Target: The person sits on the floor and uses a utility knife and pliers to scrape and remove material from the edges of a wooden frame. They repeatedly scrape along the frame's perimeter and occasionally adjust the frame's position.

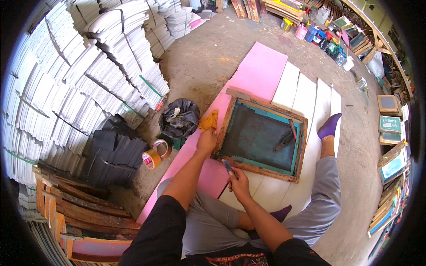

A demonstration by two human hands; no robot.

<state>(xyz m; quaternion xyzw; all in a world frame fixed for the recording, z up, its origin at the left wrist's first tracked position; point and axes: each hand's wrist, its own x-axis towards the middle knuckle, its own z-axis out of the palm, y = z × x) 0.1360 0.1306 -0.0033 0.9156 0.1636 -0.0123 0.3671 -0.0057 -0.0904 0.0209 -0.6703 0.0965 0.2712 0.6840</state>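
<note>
Cloth in the left fingers, slim tool in the right, framed screen beyond

Nearest, the right hand (238, 182) has its fingers closed around a slim grey tool (228, 167), its tip pointing away from the body toward the near left corner of the wooden-framed screen (250, 133); whether tip and wood touch, I cannot tell. Ahead and to the left of it, the left hand (207, 141) is curled beside the screen's left edge, its fingers pinching a mustard-yellow cloth (209, 119) that sticks out past them.

The screen lies flat just beyond the right fingers and to the right of the left ones, dark in the middle with a teal border. On its far right part rests a dark hand tool (284, 142), kind unclear. Beneath are a pink board (262, 73) and white boards (285, 86), running out past both sets of fingers.

Left of the left fingers, on the floor (195, 62), sit a black plastic bag (179, 122) and two tape rolls (151, 160), with a black stack (117, 155) farther left. Farther out that way rise strapped white stacks (120, 48); well beyond the right fingers, far off, stand bottles and cans (313, 34)
</note>
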